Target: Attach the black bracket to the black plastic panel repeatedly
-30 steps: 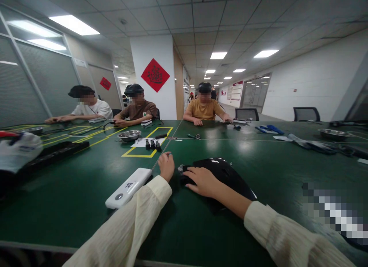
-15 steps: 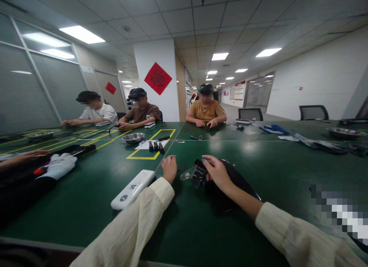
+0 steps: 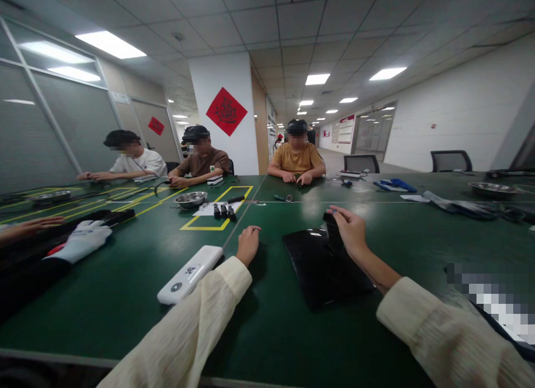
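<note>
My right hand [image 3: 350, 229] pinches the top of a black upright post [image 3: 333, 229], fingers closed around it. The post stands over a glossy black flat base [image 3: 307, 265] on the table, like a monitor stand; whether the two are joined I cannot tell. My left hand [image 3: 248, 245] rests on the table left of the base, its fingers curled in, and what lies inside them is hidden. Beside my left forearm lies a white power bank [image 3: 190, 273] with a number on it.
The green table [image 3: 267, 332] carries a metal bowl [image 3: 191, 199], several small black parts [image 3: 224, 211] on white paper, and pliers-like tools [image 3: 284, 198]. A co-worker's gloved hand [image 3: 86, 240] is at the left. Other people sit across. Cloths [image 3: 451, 203] and a pixelated object [image 3: 497, 304] lie right.
My right hand has moved right and slightly up, with the black post now upright in it. The clear bag and bunched black piece beside it no longer show. The left hand stays put.
</note>
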A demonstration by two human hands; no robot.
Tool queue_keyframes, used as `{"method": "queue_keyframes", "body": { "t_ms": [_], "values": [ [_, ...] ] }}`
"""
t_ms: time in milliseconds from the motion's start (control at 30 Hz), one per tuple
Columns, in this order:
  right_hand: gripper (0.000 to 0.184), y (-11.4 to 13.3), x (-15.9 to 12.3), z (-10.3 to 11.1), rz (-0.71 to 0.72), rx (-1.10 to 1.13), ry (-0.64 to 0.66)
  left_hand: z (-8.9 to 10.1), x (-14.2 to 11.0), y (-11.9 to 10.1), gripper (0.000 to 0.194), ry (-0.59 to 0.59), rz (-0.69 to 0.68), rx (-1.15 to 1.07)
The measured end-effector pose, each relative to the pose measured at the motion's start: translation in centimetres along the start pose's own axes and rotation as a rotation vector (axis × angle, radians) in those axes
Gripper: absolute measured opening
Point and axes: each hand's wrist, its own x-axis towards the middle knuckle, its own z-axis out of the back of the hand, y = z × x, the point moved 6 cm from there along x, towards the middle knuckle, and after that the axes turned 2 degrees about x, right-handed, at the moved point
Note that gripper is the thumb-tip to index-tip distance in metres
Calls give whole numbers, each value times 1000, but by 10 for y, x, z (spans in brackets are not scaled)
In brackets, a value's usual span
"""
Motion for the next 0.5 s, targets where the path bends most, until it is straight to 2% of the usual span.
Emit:
{"method": "queue_keyframes", "body": {
  "t_ms": [100,367,500],
  "values": [
    [33,0,-3,-4,68,-112,47,-1,0,-1,28,10,-8,2],
    [26,15,-22,-24,152,-170,184,-5,1,1,28,34,-36,42],
    [24,17,-24,-22,207,-201,199,-6,0,-1,26,51,-70,107]
  ]
}}
